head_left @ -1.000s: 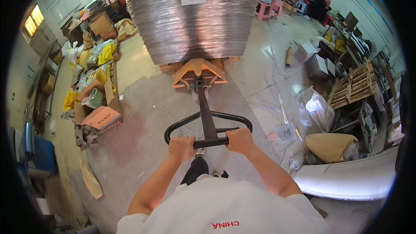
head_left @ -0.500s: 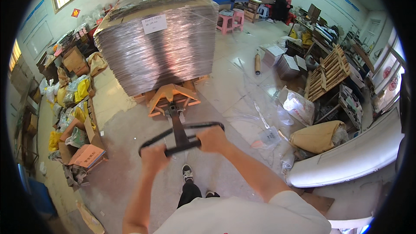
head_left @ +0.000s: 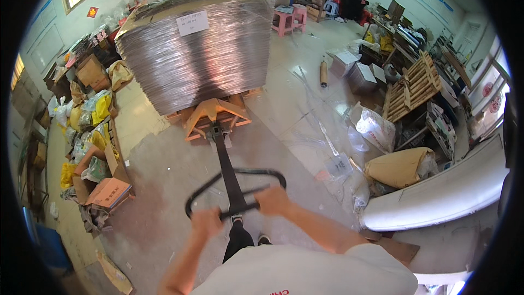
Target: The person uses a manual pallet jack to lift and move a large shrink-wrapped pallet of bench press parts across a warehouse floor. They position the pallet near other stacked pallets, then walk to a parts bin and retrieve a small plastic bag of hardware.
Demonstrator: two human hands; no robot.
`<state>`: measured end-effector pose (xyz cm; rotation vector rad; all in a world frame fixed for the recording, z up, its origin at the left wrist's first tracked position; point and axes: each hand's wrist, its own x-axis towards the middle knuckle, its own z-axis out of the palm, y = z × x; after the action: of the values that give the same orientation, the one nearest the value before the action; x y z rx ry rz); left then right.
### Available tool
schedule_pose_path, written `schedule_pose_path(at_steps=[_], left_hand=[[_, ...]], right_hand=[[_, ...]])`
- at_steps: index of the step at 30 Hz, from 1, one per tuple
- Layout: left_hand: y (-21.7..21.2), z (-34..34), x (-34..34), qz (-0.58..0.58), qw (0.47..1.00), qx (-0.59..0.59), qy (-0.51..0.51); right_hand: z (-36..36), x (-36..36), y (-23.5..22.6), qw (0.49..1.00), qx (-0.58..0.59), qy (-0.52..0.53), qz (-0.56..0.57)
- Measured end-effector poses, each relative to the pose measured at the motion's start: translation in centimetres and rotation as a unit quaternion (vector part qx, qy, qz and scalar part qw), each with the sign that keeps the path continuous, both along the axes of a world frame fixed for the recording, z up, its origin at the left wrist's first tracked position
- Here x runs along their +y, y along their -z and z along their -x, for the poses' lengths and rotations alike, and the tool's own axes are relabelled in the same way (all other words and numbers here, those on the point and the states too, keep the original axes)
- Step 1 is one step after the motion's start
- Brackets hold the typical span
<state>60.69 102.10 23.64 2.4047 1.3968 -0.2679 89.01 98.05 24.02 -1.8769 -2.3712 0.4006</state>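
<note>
Both my hands grip the black loop handle of an orange pallet jack [head_left: 217, 113]. My left hand [head_left: 206, 222] is closed round the left end of the handle's near bar, and my right hand [head_left: 273, 201] is closed round its right end. From the handle [head_left: 256, 172] a dark shaft [head_left: 228, 169] slopes away to the jack's body. Its forks are hidden beneath a tall stack of flat grey sheets [head_left: 229, 54], wrapped in clear film, on a wooden pallet. A white paper label [head_left: 192, 23] is stuck to the near side.
Left are bags and an open cardboard box [head_left: 109, 194]. At right lie a brown sack [head_left: 401, 168], a white sack [head_left: 375, 129], a leaning wooden pallet [head_left: 413, 88], cartons [head_left: 362, 78] and a roll [head_left: 323, 75]. Far back, people work by a table near pink stools [head_left: 283, 23].
The handle has come down and nearer to my body, with both hands still round it. The shaft leans lower, and the wrapped stack sits slightly higher in the picture.
</note>
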Motion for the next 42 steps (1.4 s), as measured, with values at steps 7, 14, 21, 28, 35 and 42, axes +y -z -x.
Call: schedule_pose_path(at_steps=[7,14,21,28,35,42], left_hand=[[-9.2,-0.8,12.9,-0.149,0.983,-0.094,-0.043],[4.0,1.5,-8.8,0.076,0.997,-0.008,0.003],[-1.4,2.0,1.2,-0.043,0.996,-0.075,-0.012],[-10.2,0.2,13.1,-0.17,0.977,-0.116,-0.048],[5.9,2.5,-8.8,0.035,0.998,-0.052,-0.003],[-3.5,0.5,3.9,-0.026,0.999,-0.035,0.009]], right_hand=[[-1.2,13.1,-8.3,0.988,0.01,-0.003,-0.151],[2.7,-8.4,5.7,0.997,0.002,-0.021,0.075],[1.6,1.4,-0.6,0.999,-0.022,-0.008,-0.046],[0.9,13.5,-9.8,0.988,-0.009,0.021,-0.153],[3.4,-8.6,7.3,1.0,0.019,-0.018,0.007],[0.5,2.8,-3.1,0.997,-0.011,0.0,-0.074]])
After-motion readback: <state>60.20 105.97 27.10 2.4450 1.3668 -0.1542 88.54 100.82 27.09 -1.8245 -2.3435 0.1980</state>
